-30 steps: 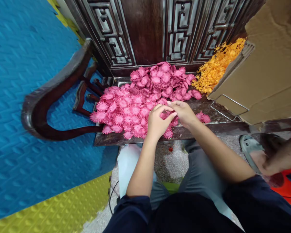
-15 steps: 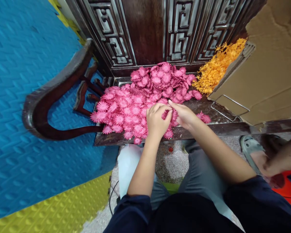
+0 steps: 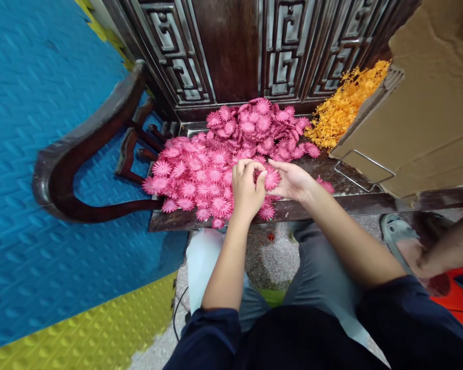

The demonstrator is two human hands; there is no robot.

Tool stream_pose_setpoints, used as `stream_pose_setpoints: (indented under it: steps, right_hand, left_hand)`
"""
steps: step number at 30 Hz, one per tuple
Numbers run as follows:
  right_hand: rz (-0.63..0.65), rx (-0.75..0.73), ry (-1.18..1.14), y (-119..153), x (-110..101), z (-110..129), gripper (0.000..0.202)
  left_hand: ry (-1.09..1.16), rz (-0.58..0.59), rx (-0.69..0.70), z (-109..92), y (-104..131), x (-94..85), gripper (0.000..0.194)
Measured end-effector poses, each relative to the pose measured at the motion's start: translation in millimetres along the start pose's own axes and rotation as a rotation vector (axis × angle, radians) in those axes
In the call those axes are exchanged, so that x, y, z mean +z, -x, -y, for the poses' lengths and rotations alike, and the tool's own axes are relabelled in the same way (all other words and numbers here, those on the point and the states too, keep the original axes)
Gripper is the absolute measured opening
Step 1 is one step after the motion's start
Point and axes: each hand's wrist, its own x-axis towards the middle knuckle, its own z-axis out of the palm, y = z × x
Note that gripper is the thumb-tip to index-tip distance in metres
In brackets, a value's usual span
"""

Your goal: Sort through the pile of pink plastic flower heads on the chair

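Observation:
A large heap of pink artificial flower heads (image 3: 200, 174) with thin, pointed petals is spread over a dark wooden seat (image 3: 320, 172). Above its front edge, my left hand (image 3: 249, 187) curls thumb and forefinger together at the rim of one pink flower head (image 3: 272, 178). Facing it is my right hand (image 3: 292, 181), thumb stretched out and apart from the fingers, which lie partly behind that flower. Whether the right fingers touch the flower is hard to make out. A few more pink flower heads (image 3: 325, 185) lie beyond my right wrist.
Orange artificial sprigs (image 3: 337, 110) are piled at the back right beside a large cardboard piece (image 3: 420, 123) and a bent wire stand (image 3: 364, 169). A curved wooden armrest (image 3: 54, 174) borders the left. Another person's sandalled foot (image 3: 403, 234) is at the right.
My right hand has opened, its thumb moving away from the left fingertips. The pink flower head between the hands now shows its face. My left hand has shifted slightly left.

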Motion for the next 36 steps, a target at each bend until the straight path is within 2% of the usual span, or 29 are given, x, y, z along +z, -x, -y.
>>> stream_pose_setpoints:
  steps: [6,19,27,36]
  right_hand:
    - [0.086,-0.069,0.064,-3.1,-2.5,-4.5,0.027]
    - [-0.155,-0.080,-0.006,-0.7,2.3,-4.1,0.034]
    - [0.078,-0.065,0.029,6.7,-0.6,5.4,0.034]
    - [-0.014,-0.121,0.027,1.2,2.1,-1.7,0.022]
  left_hand:
    - [0.060,0.034,-0.017,2.2,-0.7,-3.1,0.005]
    - [-0.007,0.103,0.015,0.5,2.4,1.7,0.003]
    - [0.120,0.047,-0.020,4.9,-0.6,0.2,0.005]
    - [0.175,-0.046,-0.016,5.8,-1.9,1.2,0.010]
